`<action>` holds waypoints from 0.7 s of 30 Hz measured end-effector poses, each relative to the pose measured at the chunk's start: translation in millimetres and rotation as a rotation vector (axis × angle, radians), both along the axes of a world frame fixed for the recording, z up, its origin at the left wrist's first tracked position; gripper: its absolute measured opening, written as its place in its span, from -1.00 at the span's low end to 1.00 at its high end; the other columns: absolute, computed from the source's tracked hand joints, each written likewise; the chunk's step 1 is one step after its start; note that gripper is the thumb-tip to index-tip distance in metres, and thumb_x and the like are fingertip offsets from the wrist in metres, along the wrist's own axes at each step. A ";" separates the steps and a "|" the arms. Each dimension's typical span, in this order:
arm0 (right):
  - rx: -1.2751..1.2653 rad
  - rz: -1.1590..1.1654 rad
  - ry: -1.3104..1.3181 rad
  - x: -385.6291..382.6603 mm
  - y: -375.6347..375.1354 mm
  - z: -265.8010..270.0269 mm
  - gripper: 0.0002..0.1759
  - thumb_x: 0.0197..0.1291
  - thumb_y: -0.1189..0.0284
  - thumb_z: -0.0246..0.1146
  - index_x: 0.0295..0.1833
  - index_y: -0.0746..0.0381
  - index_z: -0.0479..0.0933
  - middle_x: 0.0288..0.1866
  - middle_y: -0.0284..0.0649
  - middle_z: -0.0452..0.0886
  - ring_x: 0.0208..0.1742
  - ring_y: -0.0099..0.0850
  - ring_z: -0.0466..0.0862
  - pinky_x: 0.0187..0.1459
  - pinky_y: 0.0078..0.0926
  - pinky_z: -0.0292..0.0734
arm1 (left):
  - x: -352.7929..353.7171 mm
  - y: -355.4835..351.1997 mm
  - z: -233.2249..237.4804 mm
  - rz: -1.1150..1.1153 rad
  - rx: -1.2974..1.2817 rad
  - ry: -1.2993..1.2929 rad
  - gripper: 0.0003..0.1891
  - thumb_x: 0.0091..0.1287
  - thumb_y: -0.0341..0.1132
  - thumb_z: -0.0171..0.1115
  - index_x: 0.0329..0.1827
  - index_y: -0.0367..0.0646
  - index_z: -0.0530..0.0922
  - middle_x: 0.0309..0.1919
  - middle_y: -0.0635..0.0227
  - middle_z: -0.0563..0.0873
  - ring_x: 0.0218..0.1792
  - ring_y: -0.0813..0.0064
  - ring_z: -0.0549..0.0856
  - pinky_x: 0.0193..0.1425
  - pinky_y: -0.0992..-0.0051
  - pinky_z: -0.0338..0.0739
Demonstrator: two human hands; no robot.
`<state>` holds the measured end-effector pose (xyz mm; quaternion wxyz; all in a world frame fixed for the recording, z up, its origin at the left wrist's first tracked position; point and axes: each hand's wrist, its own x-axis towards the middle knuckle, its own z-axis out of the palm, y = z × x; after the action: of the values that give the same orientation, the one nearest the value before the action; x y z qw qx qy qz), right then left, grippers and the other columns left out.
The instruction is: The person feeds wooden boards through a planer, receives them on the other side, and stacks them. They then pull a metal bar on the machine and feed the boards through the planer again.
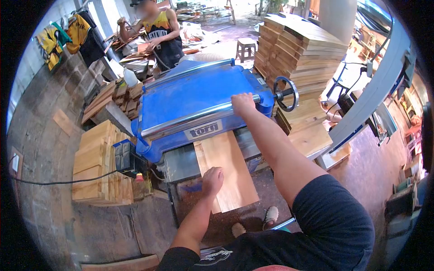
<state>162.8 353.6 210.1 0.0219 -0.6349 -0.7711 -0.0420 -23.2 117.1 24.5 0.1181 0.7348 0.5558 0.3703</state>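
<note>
A flat wooden board [233, 169] lies with its far end under the front of a blue thickness planer [194, 97], and its near end juts out toward me. My left hand [212, 180] is closed at the board's left edge, fingers curled over it. On top of the machine, my right hand [243, 104] wraps round the right end of the shiny metal roller [190, 119]. A black handwheel [286, 94] sticks out to the right of that hand. Below the machine's front, the grey metal bed [181, 163] shows on the left of the board.
Stacked boards rise at the back right [298, 49], with another stack [97, 167] at left. A switch box [126, 156] with a red button and trailing cable hangs by the machine's left corner. Behind the planer stands another person [162, 34], near a hose and scrap wood.
</note>
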 end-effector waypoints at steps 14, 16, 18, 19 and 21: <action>0.024 0.005 0.016 0.6 -1.4 -0.1 -0.74 0.20 0.43 0.18 -0.02 0.03 0.64 -0.01 -0.17 0.71 0.12 -0.24 0.65 0.12 -0.16 0.41 | -0.2 1.2 -2.2 0.014 0.025 0.031 -0.86 0.20 -0.40 0.28 -0.18 -0.12 0.59 -0.30 0.20 0.68 -0.22 0.10 0.67 -0.09 0.18 0.54; 0.024 0.005 0.018 0.4 -0.4 -1.1 -0.74 0.19 0.43 0.18 -0.02 0.03 0.64 -0.02 -0.17 0.71 0.12 -0.23 0.66 0.12 -0.16 0.41 | 0.2 0.5 -1.3 0.011 -0.005 0.020 -0.88 0.23 -0.37 0.25 -0.19 -0.10 0.59 -0.29 0.21 0.66 -0.18 0.09 0.64 -0.03 0.16 0.52; 0.026 0.005 0.020 1.5 0.6 -2.2 -0.74 0.19 0.43 0.18 -0.02 0.04 0.64 -0.03 -0.17 0.71 0.11 -0.23 0.66 0.11 -0.16 0.42 | 0.3 0.4 0.1 0.009 -0.015 0.022 -0.89 0.23 -0.37 0.24 -0.19 -0.10 0.59 -0.29 0.20 0.65 -0.18 0.09 0.64 -0.03 0.16 0.52; 0.028 0.010 0.022 1.7 0.3 -1.7 -0.74 0.19 0.43 0.18 -0.02 0.04 0.65 -0.04 -0.17 0.72 0.10 -0.22 0.66 0.11 -0.15 0.42 | -0.1 0.7 0.1 0.006 -0.025 0.024 -0.89 0.23 -0.37 0.24 -0.19 -0.10 0.59 -0.29 0.20 0.65 -0.17 0.08 0.64 -0.03 0.16 0.52; 0.031 0.018 0.025 1.5 -0.8 -0.7 -0.74 0.19 0.43 0.18 -0.03 0.04 0.65 -0.04 -0.17 0.72 0.10 -0.22 0.67 0.10 -0.15 0.43 | -0.3 1.6 -5.0 0.009 -0.019 0.020 -0.89 0.23 -0.37 0.24 -0.19 -0.10 0.59 -0.28 0.20 0.65 -0.17 0.08 0.64 -0.03 0.15 0.51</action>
<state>164.3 352.9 209.3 0.0417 -0.6280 -0.7758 -0.0458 -23.5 118.8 19.5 0.1182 0.7348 0.5637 0.3582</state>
